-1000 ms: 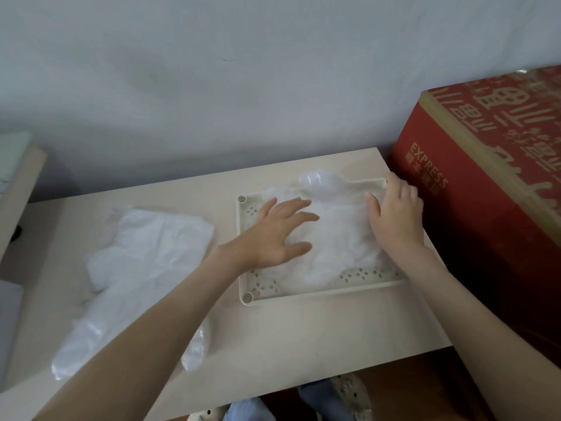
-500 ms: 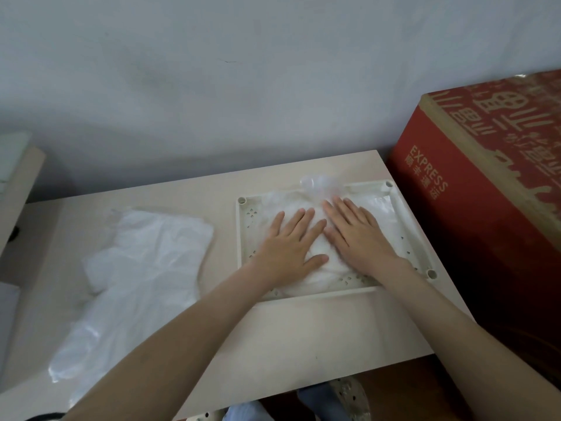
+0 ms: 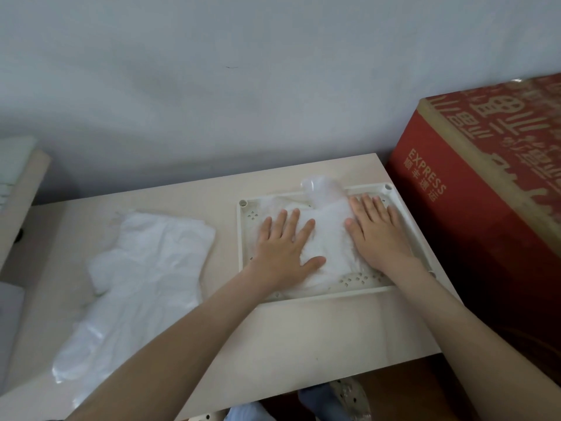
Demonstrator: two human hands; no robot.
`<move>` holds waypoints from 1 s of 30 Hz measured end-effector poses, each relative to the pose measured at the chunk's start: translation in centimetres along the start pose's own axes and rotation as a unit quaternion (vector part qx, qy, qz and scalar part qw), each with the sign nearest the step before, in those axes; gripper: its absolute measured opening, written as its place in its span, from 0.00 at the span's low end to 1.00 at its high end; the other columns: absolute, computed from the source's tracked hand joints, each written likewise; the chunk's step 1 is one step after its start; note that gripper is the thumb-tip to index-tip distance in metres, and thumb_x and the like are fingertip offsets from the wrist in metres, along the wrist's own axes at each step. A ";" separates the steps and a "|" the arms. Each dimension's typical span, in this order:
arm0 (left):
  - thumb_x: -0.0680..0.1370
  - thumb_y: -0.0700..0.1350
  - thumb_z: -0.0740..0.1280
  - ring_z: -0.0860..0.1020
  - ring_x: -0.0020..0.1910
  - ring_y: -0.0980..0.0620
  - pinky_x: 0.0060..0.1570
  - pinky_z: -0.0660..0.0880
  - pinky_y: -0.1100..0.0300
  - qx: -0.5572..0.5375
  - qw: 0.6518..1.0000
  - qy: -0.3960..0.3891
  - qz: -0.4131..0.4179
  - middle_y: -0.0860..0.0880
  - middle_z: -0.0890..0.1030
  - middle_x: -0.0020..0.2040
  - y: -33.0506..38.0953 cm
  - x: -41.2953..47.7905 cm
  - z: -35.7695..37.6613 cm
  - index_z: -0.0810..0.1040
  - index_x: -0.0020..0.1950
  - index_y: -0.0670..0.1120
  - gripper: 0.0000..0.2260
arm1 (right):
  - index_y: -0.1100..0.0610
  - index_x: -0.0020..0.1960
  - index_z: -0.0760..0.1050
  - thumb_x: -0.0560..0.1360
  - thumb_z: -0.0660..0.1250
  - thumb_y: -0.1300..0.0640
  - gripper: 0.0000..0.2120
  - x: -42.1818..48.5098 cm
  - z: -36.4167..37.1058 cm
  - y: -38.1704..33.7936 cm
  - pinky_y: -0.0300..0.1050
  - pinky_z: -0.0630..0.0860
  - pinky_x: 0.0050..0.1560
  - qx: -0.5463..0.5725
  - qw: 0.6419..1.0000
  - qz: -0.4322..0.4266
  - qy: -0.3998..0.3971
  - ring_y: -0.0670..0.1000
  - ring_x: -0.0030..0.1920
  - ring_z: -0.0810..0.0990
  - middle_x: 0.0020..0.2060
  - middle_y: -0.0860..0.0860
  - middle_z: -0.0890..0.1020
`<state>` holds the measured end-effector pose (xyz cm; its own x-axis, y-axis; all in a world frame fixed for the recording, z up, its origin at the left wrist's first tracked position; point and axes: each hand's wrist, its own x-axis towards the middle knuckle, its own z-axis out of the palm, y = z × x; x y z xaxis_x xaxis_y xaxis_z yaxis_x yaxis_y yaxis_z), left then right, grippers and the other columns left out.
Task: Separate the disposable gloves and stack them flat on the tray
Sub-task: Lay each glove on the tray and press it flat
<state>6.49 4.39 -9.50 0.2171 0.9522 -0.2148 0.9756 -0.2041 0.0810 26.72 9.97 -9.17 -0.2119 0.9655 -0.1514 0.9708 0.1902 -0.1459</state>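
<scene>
A cream plastic tray (image 3: 241, 238) with perforated corners lies on the right half of the table. White translucent disposable gloves (image 3: 329, 235) lie flat in it, and one puffed glove part (image 3: 321, 189) sticks up over the far rim. My left hand (image 3: 283, 247) presses flat on the gloves at the tray's left side, fingers straight and spread. My right hand (image 3: 375, 230) presses flat on them at the right side. A loose pile of more gloves (image 3: 145, 262) lies on the table to the left of the tray.
A large red cardboard box (image 3: 485, 214) stands against the table's right edge, close to the tray. The pale wooden table (image 3: 303, 335) ends at a grey wall behind. Another wooden surface (image 3: 21, 189) sits at far left. Feet show below the table's front edge.
My two hands lay side by side at the tray's centre half a second ago. They have slid apart, left hand leftwards and right hand rightwards, across the gloves.
</scene>
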 end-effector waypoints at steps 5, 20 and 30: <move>0.68 0.73 0.31 0.42 0.78 0.47 0.74 0.39 0.46 -0.037 0.998 0.045 -0.010 0.47 0.42 0.79 -0.1 -0.9 -1.3 0.46 0.79 0.52 0.44 | 0.56 0.79 0.50 0.83 0.45 0.48 0.27 -0.7 -1.5 -1.5 0.50 0.42 0.76 0.016 0.998 -0.030 0.062 0.52 0.78 0.46 0.78 0.54 0.51; 0.80 0.50 0.59 0.66 0.63 0.43 0.61 0.63 0.53 -0.106 0.968 0.137 -0.183 0.44 0.68 0.65 -9.7 -9.7 -5.2 0.68 0.68 0.44 0.18 | 0.57 0.73 0.64 0.79 0.60 0.60 0.23 -2.0 -4.2 -13.5 0.47 0.57 0.66 0.086 0.971 -0.215 0.053 0.55 0.70 0.63 0.70 0.53 0.68; 0.77 0.54 0.65 0.70 0.57 0.44 0.53 0.67 0.55 -0.121 0.969 0.039 -0.212 0.45 0.71 0.57 -15.1 -17.2 -2.2 0.71 0.59 0.43 0.17 | 0.56 0.68 0.71 0.81 0.58 0.58 0.16 -4.1 -2.5 -22.9 0.47 0.61 0.68 0.107 0.943 -0.297 -0.106 0.52 0.69 0.65 0.67 0.51 0.72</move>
<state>-12.08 -8.42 -4.92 -0.2137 0.9551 -0.2051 0.9379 0.2594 0.2303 5.58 2.12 -2.79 -0.7504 0.6389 -0.1692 0.6339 0.6234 -0.4577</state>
